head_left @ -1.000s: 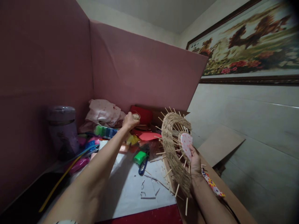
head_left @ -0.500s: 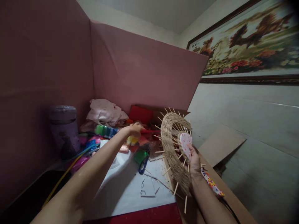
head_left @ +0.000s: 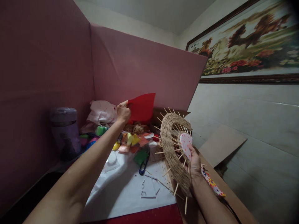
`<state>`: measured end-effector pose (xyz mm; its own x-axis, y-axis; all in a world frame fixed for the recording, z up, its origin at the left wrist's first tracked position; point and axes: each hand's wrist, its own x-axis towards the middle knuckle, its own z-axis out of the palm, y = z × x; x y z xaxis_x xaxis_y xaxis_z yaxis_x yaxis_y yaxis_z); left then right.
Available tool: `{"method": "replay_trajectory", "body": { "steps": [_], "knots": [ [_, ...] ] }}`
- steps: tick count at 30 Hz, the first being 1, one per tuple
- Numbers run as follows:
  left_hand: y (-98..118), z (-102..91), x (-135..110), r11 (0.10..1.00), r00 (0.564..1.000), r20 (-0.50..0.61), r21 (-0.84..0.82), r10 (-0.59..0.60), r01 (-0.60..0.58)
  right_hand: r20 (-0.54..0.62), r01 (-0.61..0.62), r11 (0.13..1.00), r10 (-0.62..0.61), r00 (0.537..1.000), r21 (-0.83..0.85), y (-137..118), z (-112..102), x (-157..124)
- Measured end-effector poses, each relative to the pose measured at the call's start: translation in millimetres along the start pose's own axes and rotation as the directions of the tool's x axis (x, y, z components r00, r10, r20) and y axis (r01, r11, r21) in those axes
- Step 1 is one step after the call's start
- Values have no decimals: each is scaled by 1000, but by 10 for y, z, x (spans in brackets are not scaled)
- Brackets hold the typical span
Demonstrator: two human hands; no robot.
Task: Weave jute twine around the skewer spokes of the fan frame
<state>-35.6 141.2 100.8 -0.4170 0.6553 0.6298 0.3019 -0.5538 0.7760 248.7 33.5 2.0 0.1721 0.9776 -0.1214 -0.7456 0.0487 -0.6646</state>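
Note:
At the back of the table, my left hand (head_left: 123, 111) is closed on the left edge of a red sheet (head_left: 142, 107), which is raised and slightly curved. My right hand (head_left: 195, 160) grips the middle of a twine weaving (head_left: 169, 146) over the table's right side. This weaving is a wide curved band of twine on thin wooden sticks, whose ends poke out around it. At its centre is a white piece with pink spots (head_left: 185, 143), pinched under my right thumb. Below the red sheet lies a ball of twine (head_left: 138, 128).
Yellow (head_left: 132, 139) and orange packets are heaped behind a white paper (head_left: 123, 189) with a dark blue tool (head_left: 143, 165) and stick scraps. A purple tumbler (head_left: 64, 133) and crumpled pink cloth (head_left: 102, 112) stand left. A flowered strip (head_left: 212, 183) lies right; pink panels (head_left: 144, 62) rise behind.
My left hand has moved left and up, lifting the red sheet from the pile at the back. The twine ball now shows. My right hand and the weaving have stayed nearly still.

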Motion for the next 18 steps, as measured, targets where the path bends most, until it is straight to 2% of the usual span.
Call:
{"method": "replay_trajectory", "body": {
  "steps": [1,3,5,9,11,14,16,18],
  "knots": [
    [-5,-42,21,975,994,18,197,103,-105,-10,5,1000,-5,1000,-2,-3,9,-7],
    [-33,-117,28,819,969,135,518,207,-247,-23,8,1000,-8,1000,-7,-6,20,-18],
    [-78,-158,-2,707,954,222,640,203,-300,-18,9,1000,-9,1000,-10,-3,17,-18],
    [-195,-106,-121,641,929,346,686,129,-344,-4,24,1000,-24,1000,-1,10,-19,7],
    [-251,-39,-184,621,892,446,679,72,-390,-8,22,1000,-22,1000,-9,13,-35,18],
    [-284,36,-271,608,811,585,645,-4,-463,-13,32,999,-32,999,-28,12,-44,24],
    [-251,38,-325,590,777,629,640,-34,-492,-21,33,999,-33,999,-36,13,-48,28],
    [-186,0,-375,559,753,654,650,-68,-514,-17,101,994,-102,995,-48,15,-53,34]
  ]
}}
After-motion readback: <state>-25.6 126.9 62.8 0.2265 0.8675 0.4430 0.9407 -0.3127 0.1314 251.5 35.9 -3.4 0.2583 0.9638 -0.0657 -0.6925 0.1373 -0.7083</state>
